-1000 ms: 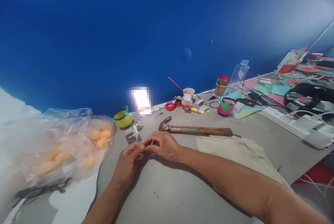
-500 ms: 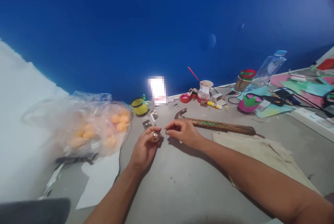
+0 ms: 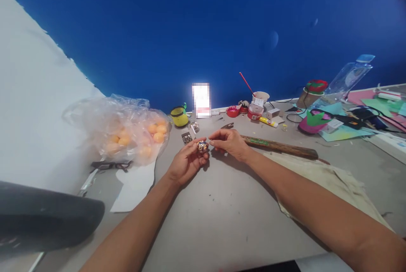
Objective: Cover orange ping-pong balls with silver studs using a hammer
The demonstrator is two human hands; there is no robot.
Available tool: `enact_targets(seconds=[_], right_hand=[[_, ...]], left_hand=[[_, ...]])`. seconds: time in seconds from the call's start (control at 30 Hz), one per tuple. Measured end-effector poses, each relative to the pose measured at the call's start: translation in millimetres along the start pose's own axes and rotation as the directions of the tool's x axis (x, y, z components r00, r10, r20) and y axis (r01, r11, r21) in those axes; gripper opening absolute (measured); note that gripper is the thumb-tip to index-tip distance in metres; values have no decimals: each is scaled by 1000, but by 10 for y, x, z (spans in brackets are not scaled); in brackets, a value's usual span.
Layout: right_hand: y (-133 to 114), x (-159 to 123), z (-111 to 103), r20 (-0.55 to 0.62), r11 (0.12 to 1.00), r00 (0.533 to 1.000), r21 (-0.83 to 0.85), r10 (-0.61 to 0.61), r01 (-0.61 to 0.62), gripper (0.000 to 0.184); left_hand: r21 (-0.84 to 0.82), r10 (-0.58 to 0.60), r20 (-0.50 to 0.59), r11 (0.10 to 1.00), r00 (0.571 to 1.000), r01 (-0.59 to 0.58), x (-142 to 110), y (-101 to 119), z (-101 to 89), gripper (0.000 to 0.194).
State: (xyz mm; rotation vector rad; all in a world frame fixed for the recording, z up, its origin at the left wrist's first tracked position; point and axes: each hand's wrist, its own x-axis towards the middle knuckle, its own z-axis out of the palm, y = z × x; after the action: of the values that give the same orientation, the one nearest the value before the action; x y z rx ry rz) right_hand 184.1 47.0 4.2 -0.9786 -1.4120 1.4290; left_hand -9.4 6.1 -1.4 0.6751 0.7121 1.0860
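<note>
My left hand (image 3: pixel 187 163) holds a small shiny ball (image 3: pixel 203 147) between thumb and fingers. Silvery, reflective patches cover it, with some orange showing between them. Just right of the ball, my right hand (image 3: pixel 231 144) is closed in a pinch, its fingertips close to the ball; what they hold is too small to make out. Beyond the left hand lies a small dark tray of shiny pieces (image 3: pixel 187 138), and behind that a second silvery object (image 3: pixel 194 127). A claw hammer (image 3: pixel 281 147) rests beyond my right hand, part of its neck hidden by that hand.
On the left is a clear plastic bag (image 3: pixel 127 113) with orange balls, near eyeglasses (image 3: pixel 111 165) and white paper (image 3: pixel 135 189). A yellow cup (image 3: pixel 179 116), paint pots (image 3: pixel 254 113) and a glue tube (image 3: pixel 268 122) stand at the back. A beige cloth (image 3: pixel 320 179) lies under my right forearm.
The camera view has shifted, so the table things appear further right. My left hand has turned to show more of the shiny ball, and my right hand stays pinched beside it.
</note>
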Motion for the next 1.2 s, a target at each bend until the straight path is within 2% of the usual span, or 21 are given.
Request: enact_targets(seconds=[0.17, 0.53, 0.8, 1.2], right_hand=[[12, -2, -24, 26, 1000, 999, 9, -19, 19, 31], [-1, 8, -50, 58, 998, 998, 60, 26, -29, 34], [30, 52, -89, 22, 976, 997, 202, 79, -82, 36], [29, 69, -99, 31, 965, 995, 242, 94, -99, 37]], left_hand=[[8, -27, 28, 1000, 999, 27, 9, -13, 8, 26], [-52, -38, 13, 998, 999, 39, 62, -7, -42, 17], [-92, -63, 20, 994, 998, 65, 65, 0, -54, 20], [-92, -60, 29, 994, 998, 63, 41, 16, -56, 23]])
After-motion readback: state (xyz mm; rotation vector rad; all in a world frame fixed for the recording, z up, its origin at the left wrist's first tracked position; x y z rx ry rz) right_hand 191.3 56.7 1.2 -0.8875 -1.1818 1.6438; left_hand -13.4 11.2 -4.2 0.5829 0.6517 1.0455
